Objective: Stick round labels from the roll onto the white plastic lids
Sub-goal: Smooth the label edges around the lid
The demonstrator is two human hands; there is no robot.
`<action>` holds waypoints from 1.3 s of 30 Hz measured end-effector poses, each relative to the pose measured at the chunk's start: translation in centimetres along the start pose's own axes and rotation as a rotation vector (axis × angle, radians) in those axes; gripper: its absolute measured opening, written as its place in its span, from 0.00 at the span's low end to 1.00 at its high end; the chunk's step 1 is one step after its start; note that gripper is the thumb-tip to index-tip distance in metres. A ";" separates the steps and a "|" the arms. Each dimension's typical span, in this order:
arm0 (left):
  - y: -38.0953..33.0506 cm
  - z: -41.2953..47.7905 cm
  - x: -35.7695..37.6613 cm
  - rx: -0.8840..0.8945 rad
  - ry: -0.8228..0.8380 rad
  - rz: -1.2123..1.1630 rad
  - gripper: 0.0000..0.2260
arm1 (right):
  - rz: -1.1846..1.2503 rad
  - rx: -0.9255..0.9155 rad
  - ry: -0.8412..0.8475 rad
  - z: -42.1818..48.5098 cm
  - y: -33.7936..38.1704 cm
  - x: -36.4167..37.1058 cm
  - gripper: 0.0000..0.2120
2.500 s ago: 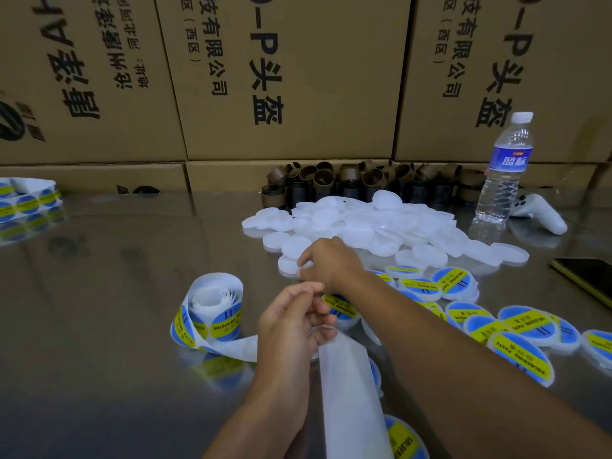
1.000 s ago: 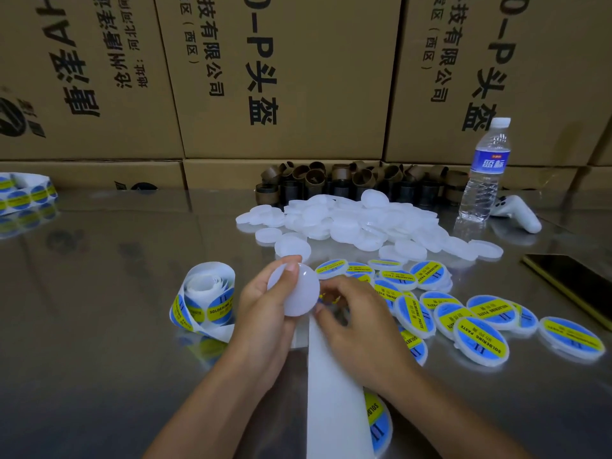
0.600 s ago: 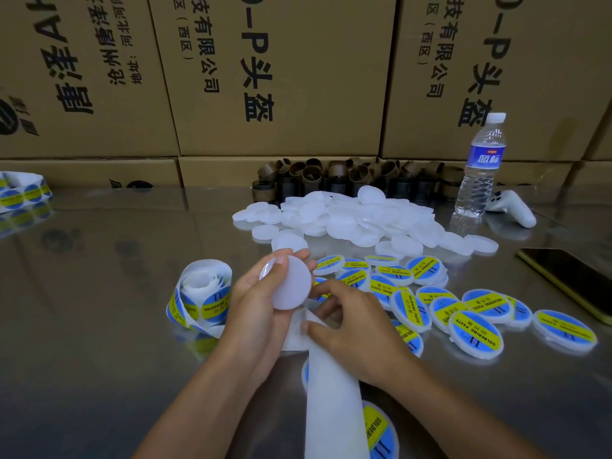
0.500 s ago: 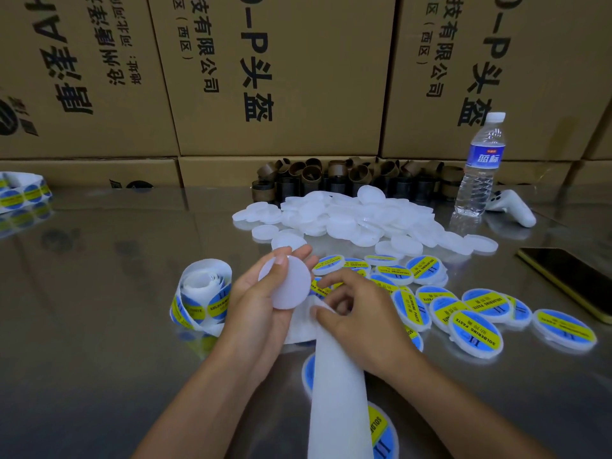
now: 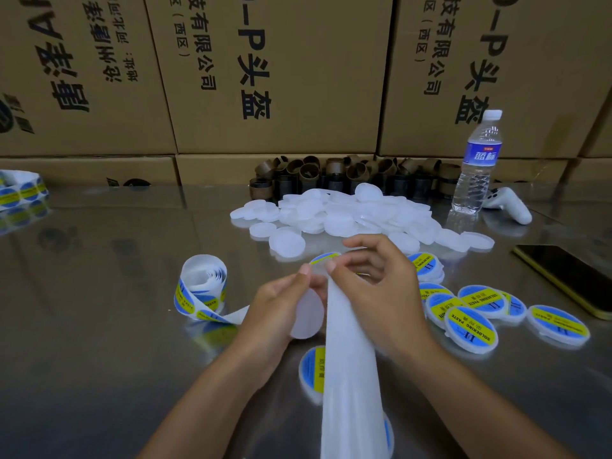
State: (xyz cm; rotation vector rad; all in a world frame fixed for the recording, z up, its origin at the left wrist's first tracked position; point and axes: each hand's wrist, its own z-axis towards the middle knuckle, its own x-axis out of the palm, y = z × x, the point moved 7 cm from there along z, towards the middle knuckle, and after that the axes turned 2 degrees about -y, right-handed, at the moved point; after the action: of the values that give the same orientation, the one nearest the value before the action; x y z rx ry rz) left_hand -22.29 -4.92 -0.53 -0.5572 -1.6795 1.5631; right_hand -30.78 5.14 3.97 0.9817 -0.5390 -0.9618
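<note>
My left hand (image 5: 278, 313) holds a blank white lid (image 5: 306, 318) against its fingers, its thumb tip up by the strip. My right hand (image 5: 374, 286) pinches the white backing strip (image 5: 347, 376) at its top, where a blue-and-yellow round label (image 5: 323, 258) peels off at the fingertips. The strip runs left to the label roll (image 5: 202, 289) standing on the table and trails down toward me. A heap of blank white lids (image 5: 347, 213) lies behind my hands. Several labelled lids (image 5: 470, 319) lie to the right.
Cardboard boxes (image 5: 275, 77) wall off the back. Brown tube cores (image 5: 331, 177) stand before them, beside a water bottle (image 5: 477, 164) and a white controller (image 5: 510, 203). A phone (image 5: 569, 276) lies at the right. Another label roll (image 5: 20, 190) sits far left on the metal table (image 5: 99, 326).
My left hand lowered the blank lid from upright to beside the strip. My right hand moved up the backing strip and pulled it taut, lifting a label's edge at the fingertips.
</note>
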 end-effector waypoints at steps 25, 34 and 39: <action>-0.1 0.2 -0.6 0.048 -0.056 0.039 0.05 | -0.385 -0.212 0.105 -0.2 -0.6 1.1 0.09; -0.3 0.1 -0.5 0.066 -0.040 0.077 0.05 | -0.427 -0.285 0.107 0.2 0.0 0.4 0.08; -0.2 0.3 -0.9 0.041 -0.094 -0.013 0.07 | -0.420 -0.285 0.080 0.2 -0.1 0.3 0.06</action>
State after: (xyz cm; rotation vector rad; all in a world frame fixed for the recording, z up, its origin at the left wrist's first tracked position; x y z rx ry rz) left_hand -21.95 -5.83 -0.57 -0.4578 -1.7128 1.6329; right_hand -30.83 4.78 3.98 0.8849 -0.1190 -1.3261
